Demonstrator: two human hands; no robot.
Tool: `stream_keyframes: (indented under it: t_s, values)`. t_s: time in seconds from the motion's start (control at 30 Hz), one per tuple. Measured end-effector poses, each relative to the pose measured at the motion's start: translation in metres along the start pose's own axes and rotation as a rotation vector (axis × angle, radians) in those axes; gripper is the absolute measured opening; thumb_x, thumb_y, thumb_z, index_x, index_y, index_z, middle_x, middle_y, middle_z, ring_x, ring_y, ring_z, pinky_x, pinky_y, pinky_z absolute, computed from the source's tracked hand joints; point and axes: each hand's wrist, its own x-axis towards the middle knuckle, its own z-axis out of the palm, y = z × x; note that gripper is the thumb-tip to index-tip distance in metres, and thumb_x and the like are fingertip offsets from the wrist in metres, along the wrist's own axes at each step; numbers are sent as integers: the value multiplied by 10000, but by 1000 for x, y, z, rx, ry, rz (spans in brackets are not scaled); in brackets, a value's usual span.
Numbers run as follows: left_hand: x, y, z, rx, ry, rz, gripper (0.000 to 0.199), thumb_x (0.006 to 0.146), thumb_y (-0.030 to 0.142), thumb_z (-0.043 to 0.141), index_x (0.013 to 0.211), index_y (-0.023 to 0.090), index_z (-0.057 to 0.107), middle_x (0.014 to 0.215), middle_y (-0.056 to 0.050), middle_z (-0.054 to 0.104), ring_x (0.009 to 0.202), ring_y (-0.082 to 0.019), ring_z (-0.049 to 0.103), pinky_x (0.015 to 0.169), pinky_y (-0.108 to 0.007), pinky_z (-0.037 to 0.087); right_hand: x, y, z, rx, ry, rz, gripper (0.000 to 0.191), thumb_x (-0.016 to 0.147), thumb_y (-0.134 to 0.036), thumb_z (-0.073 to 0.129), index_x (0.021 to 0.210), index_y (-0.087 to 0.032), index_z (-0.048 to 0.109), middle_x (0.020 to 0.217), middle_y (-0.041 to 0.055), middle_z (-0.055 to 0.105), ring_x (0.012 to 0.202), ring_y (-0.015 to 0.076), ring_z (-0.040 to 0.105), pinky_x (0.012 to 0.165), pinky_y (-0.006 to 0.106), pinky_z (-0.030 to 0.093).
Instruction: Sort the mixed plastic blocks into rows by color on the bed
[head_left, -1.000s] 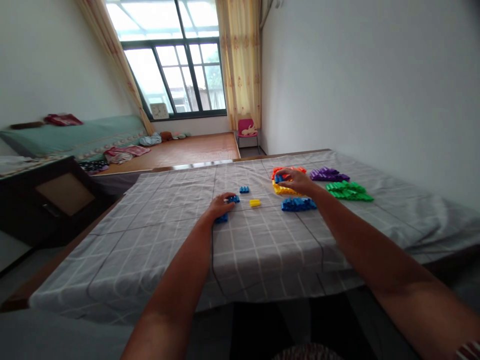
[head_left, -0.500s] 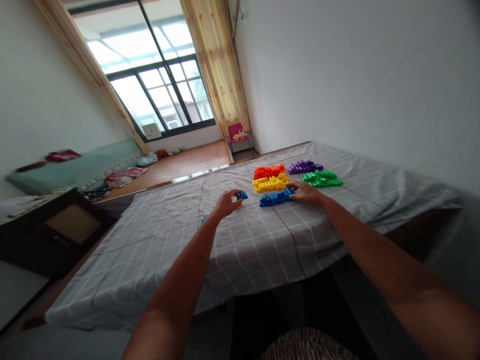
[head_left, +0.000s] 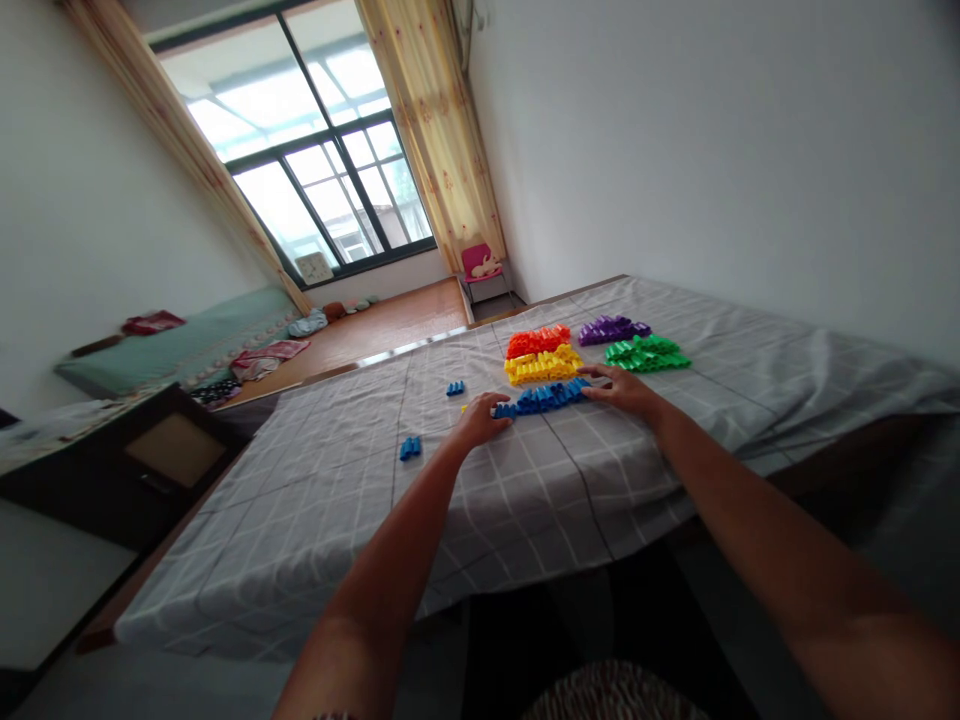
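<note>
— Grasping what with the left hand [head_left: 484, 422]?

— Pinching a short blue piece [head_left: 505, 410] between thumb and fingers, down at the checked cloth [head_left: 330, 510], just beside the left end of the blue row [head_left: 553, 396].

— Touching that row with it, or leaving a gap?

— Not being able to tell; showing too small for that.

— And doing what with the right hand [head_left: 616, 388]?

— Curving thumb and fingers about the row's opposite end, seemingly touching; not being able to tell a firm grip from a light rest.

— Running which way, lengthwise?

— Running left to right, roughly along the near edge of the cloth, and bridging the space between both hands. Lying to the right of the left hand, so meeting the pinched piece end-on, with the left arm being the nearer one there.

— Seeing anything else around?

— Seeing a yellow row [head_left: 544, 366] just behind the blue one, a red-orange row [head_left: 538, 342] behind that, and a purple pile [head_left: 611, 330] and a green pile [head_left: 649, 353] farther right. Also seeing two loose blue pieces [head_left: 410, 448] to the left, well apart from each other.
</note>
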Motion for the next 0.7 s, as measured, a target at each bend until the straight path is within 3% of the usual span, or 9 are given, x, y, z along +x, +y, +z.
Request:
stream_keyframes:
  t_s: [0.2,0.47,0.57,0.7]
  values:
    - [5,9,8,73,65,13,417,759,264,718,1171,215,673,1160,-72,665,1074,-234,618,964,-362,499,-4,-1,0,-20,-16,58,427,734,-290,703,1147,-180,690,1057,99,718,925,246,691,816,370,573]
    - [8,11,3,52,129,57,366,824,413,666,1138,226,685,1197,-61,669,1142,-236,587,1018,-385,463,-1,-7,3,-45,21,14,467,730,-410,707,1140,-185,693,1124,108,699,1068,289,638,849,391,551]
    - [25,25,6,16,131,104,321,889,382,571,1134,211,689,1174,-63,685,1128,-215,601,1022,-370,461,-1,-9,4,-28,20,34,408,794,-399,630,1135,-184,693,1138,101,700,1044,272,650,865,395,546]
    - [61,57,15,14,33,145,365,882,352,546,1174,178,680,1198,-74,684,1124,-224,611,1024,-352,452,-2,-7,2,-31,-10,32,403,772,-261,590,1157,-188,682,1189,92,679,1067,257,643,884,382,540]
